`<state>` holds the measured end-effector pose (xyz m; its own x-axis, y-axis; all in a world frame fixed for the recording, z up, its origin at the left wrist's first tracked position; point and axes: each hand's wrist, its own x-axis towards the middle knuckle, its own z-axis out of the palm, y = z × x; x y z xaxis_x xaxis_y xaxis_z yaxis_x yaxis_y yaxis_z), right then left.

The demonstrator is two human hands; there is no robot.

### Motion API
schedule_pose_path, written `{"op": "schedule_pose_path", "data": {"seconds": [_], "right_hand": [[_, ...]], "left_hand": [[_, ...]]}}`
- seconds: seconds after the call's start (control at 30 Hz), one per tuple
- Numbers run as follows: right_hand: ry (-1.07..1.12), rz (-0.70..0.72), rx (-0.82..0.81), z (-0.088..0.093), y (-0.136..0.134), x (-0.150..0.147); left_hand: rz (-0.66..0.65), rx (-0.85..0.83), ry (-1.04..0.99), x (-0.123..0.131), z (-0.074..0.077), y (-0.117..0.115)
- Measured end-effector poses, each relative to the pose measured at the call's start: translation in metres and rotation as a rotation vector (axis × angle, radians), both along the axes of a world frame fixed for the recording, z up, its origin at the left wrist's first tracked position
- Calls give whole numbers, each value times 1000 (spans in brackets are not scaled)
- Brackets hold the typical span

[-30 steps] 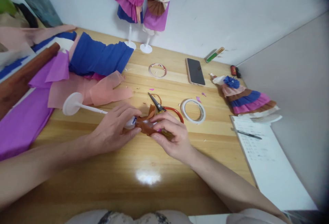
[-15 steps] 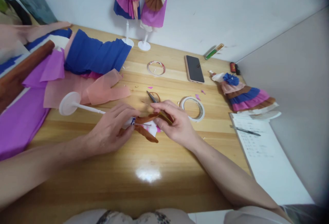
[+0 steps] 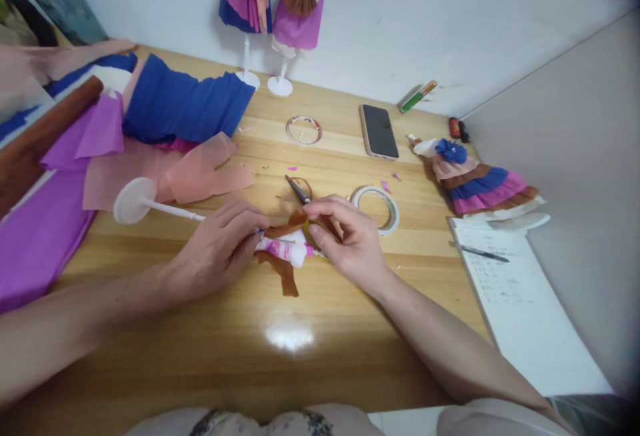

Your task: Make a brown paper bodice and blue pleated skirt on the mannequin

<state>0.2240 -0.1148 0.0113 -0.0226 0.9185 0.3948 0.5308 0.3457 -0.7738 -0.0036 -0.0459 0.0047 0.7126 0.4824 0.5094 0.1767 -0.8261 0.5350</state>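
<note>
My left hand point(image 3: 217, 243) is closed around a small figure point(image 3: 287, 248) wrapped in white and pink, whose white stand point(image 3: 137, 201) sticks out to the left with its round base. Two ends of brown crepe paper strip show beside the figure; the lower one point(image 3: 284, 275) hangs loose over the table. Between thumb and forefinger, my right hand point(image 3: 353, 236) pinches the upper brown strip point(image 3: 290, 226). Dark-bladed scissors point(image 3: 299, 189) lie just past my right fingertips, their handles mostly hidden by the hand. A roll of white tape point(image 3: 377, 209) is close behind that hand.
Blue crepe paper point(image 3: 187, 103) and a purple sheet point(image 3: 45, 236) pile up on the left. Two dressed stands point(image 3: 280, 86) stand by the wall. A phone point(image 3: 379, 131), a clear tape ring point(image 3: 304, 130), a layered paper dress point(image 3: 485, 186) and a notebook point(image 3: 535, 316) lie farther right.
The lower brown strip end has swung away from the figure and now hangs down, uncovering more white and pink. My right fingers have shifted slightly right with the upper strip.
</note>
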Motion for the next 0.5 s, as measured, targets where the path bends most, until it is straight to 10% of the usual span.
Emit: {"op": "schedule_pose_path", "data": {"seconds": [0.27,0.5], "right_hand": [[-258,294,267,10,-24,-13],[-637,243,314,4,-31,-25]], "left_hand": [[-9,9,1,1,-5,6],[-13,21,26,-1,-7,12]]}}
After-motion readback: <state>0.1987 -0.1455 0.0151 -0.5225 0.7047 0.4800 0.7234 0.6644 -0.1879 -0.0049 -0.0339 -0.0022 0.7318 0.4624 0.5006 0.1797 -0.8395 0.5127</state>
